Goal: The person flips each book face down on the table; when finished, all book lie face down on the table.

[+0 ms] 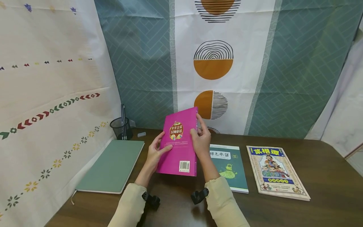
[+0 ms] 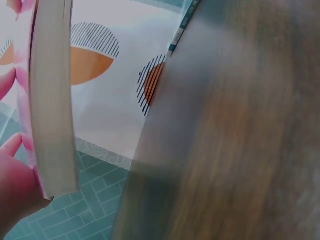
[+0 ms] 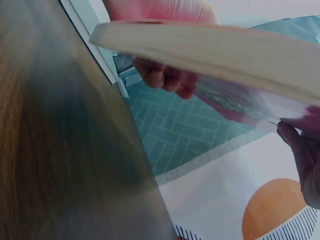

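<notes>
You hold the magenta book (image 1: 180, 143) tilted above the dark worktop (image 1: 326, 176), back cover facing you. Your left hand (image 1: 154, 154) grips its left edge, thumb across the cover; your right hand (image 1: 201, 142) clasps the spine side. A teal book (image 1: 230, 167) lies just right.

A thick pink-covered book with cream page edges (image 2: 52, 100) is held upright by the left hand (image 2: 15, 190), beside a blurred brown wooden table (image 2: 240, 150) and a patterned cloth (image 2: 110, 100).
</notes>
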{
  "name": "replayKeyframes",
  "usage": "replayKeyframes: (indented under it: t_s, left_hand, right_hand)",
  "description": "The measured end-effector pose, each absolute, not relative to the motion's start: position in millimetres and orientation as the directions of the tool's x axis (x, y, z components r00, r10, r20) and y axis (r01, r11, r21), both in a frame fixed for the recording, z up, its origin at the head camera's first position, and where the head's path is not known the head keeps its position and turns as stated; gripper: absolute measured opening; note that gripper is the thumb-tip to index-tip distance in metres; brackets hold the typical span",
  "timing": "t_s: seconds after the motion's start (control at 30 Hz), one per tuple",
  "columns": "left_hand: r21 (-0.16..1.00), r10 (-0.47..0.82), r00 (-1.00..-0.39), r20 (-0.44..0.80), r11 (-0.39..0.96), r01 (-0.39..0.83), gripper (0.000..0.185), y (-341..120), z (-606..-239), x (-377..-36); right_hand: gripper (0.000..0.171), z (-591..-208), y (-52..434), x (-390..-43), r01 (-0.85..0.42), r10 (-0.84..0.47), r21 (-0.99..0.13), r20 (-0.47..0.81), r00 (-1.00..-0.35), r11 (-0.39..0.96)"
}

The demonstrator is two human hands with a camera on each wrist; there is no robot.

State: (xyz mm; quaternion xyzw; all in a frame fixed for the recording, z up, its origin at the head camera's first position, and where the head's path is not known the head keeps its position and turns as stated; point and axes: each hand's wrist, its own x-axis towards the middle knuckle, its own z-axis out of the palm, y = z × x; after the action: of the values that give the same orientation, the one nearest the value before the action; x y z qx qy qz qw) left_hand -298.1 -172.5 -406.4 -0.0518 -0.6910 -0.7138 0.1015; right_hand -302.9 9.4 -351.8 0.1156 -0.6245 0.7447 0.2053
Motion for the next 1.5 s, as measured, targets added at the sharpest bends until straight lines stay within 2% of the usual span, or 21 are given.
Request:
replayKeyframes:
  t_s: [0.5, 0.87, 1.03, 1.5]
  left_hand:
    - [0.973, -0.077, -0.971, 0.225, 0.072, 0.22, 0.068, -175.6, -404.1, -304.8]
    - [0.955, -0.108, -0.971, 0.212, 0.233, 0.183, 0.07, -185.8, -407.0, -307.4]
    - [0.942, -0.131, -0.968, 0.214, 0.292, 0.169, 0.07, -193.5, -411.4, -309.0]
    - [0.951, -0.133, -0.984, 0.114, 0.301, 0.07, 0.067, -205.0, -428.2, -311.5]
  right_hand:
    - [0.064, -368.7, 25.7, -317.4, -0.307, 0.096, -0.943, 0.296, -0.95, -0.131]
    - [0.068, -383.6, 28.0, -324.9, -0.234, 0.07, -0.969, 0.228, -0.971, -0.082]
    - [0.068, -393.5, 25.1, -330.9, -0.178, 0.02, -0.982, 0.177, -0.984, -0.07]
    - [0.063, -426.5, 19.3, -337.7, -0.098, 0.026, -0.995, 0.099, -0.995, 0.025]
